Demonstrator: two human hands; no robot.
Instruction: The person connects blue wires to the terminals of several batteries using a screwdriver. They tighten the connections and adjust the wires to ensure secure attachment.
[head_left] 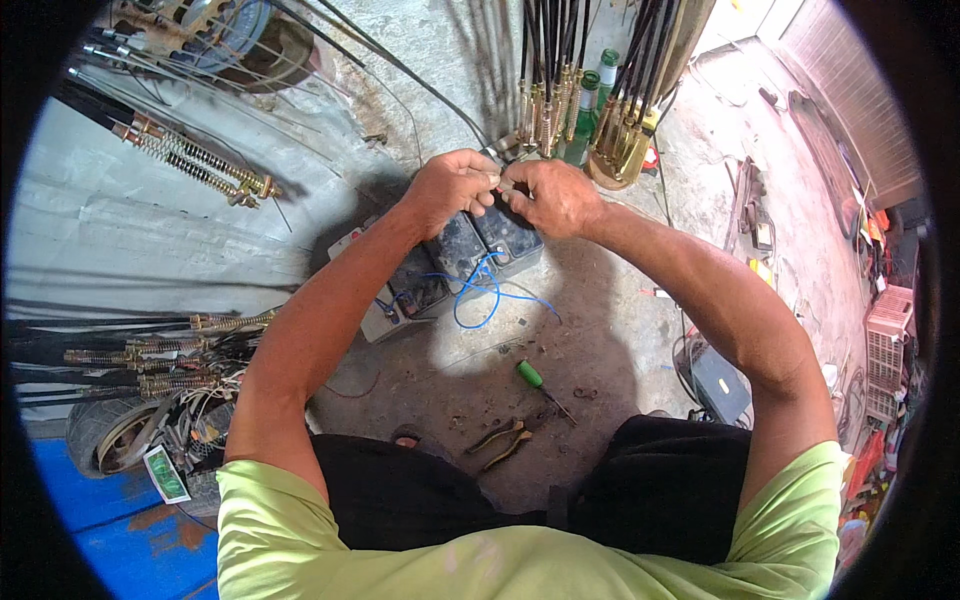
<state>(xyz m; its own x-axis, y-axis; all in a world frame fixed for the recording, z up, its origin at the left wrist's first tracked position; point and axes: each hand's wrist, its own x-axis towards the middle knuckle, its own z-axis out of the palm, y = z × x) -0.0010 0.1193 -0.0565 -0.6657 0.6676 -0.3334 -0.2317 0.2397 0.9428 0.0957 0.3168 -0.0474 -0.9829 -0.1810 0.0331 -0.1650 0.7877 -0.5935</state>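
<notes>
Both hands meet over a group of dark, block-shaped batteries (458, 250) on the floor. My left hand (455, 190) is closed, its thumb and fingertips pinched together. Close against it, my right hand (552, 196) also pinches with bent fingers. A small red bit shows between the fingertips, too small to name. A thin blue wire (478, 322) loops over the batteries' near side, one end trailing onto the floor. Nearer to me lie a green-handled screwdriver (530, 374) and a pair of pliers (497, 440) with spread handles.
Black cables with brass ends (545, 115) stand behind my hands, beside green bottles (583, 120). More spring-ended cables (195, 160) hang at the left, above a small wheel (125, 437). A pink crate (888, 335) stands far right. Small scraps dot the floor (480, 390).
</notes>
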